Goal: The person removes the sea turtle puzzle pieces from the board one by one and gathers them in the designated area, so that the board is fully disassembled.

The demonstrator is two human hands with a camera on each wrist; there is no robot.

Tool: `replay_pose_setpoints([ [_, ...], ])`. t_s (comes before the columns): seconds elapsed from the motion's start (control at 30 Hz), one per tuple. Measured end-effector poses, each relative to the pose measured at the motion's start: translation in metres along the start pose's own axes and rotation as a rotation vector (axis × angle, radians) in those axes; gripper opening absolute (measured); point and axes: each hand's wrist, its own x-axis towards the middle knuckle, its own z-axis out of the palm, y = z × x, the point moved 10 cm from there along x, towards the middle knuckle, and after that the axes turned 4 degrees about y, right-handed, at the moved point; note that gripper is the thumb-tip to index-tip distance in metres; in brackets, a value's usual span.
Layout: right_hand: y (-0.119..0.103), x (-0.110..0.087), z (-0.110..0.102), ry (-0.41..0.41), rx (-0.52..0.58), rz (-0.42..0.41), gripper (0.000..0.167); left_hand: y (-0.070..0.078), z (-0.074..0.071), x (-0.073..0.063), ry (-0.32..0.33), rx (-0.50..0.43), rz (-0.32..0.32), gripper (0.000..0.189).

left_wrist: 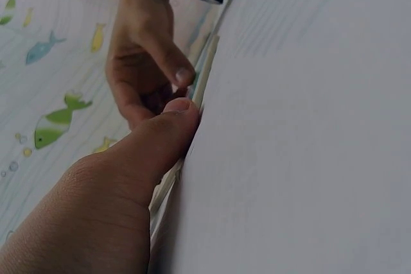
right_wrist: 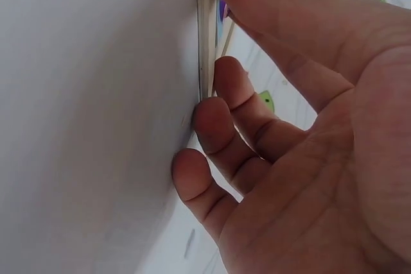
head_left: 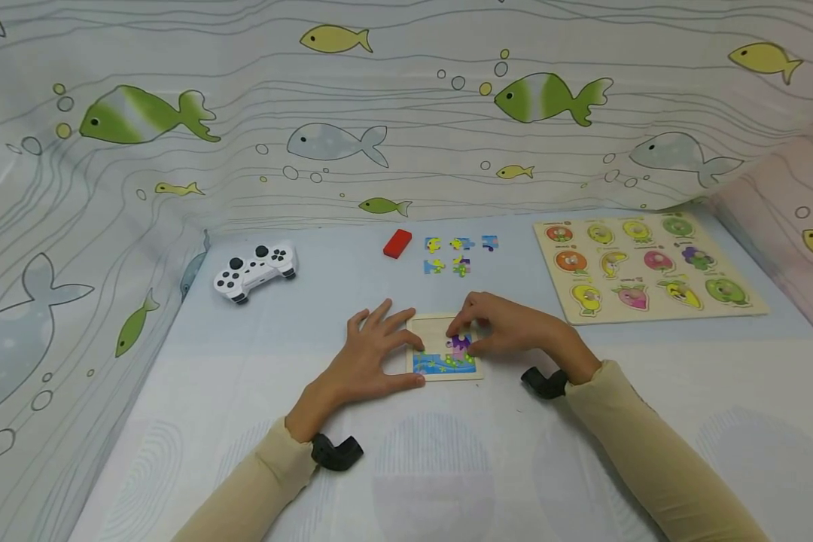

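A small wooden puzzle frame (head_left: 445, 379) lies flat on the table, with blue sea-picture pieces (head_left: 433, 364) along its bottom. My left hand (head_left: 374, 354) steadies its left side with spread fingers. The left thumb (left_wrist: 176, 117) presses at the near edge, and the index finger reaches over the board. At the right side of the frame, my right hand (head_left: 508, 324) pinches a purple puzzle piece (head_left: 459, 344) between thumb and index finger, low over the board. In the right wrist view, the other right fingers (right_wrist: 215, 123) curl beside the frame's edge.
Several loose puzzle pieces (head_left: 461, 244) lie beyond the frame, beside a red block (head_left: 397, 243). A white game controller (head_left: 255, 271) sits at the back left. At the right lies a wooden fruit-puzzle board (head_left: 650, 267). A fish-print cloth (head_left: 406, 98) hangs behind the table.
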Motion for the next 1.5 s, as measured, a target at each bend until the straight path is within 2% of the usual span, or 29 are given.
replay_pose_setpoints([
  [0.7, -0.0042, -0.0015, 0.0024, -0.011, 0.028, 0.011, 0.034, -0.0011, 0.0006, -0.0001, -0.006, 0.013, -0.009, 0.04],
  [1.33, -0.0068, -0.0023, 0.001, -0.014, 0.024, -0.041, 0.036, -0.0003, -0.0003, 0.0002, -0.018, 0.0, -0.019, 0.041],
  [1.5, -0.0059, -0.0015, -0.0002, -0.002, 0.018, -0.024, 0.037, 0.0001, -0.0006, 0.0004, -0.014, 0.007, -0.017, 0.041],
])
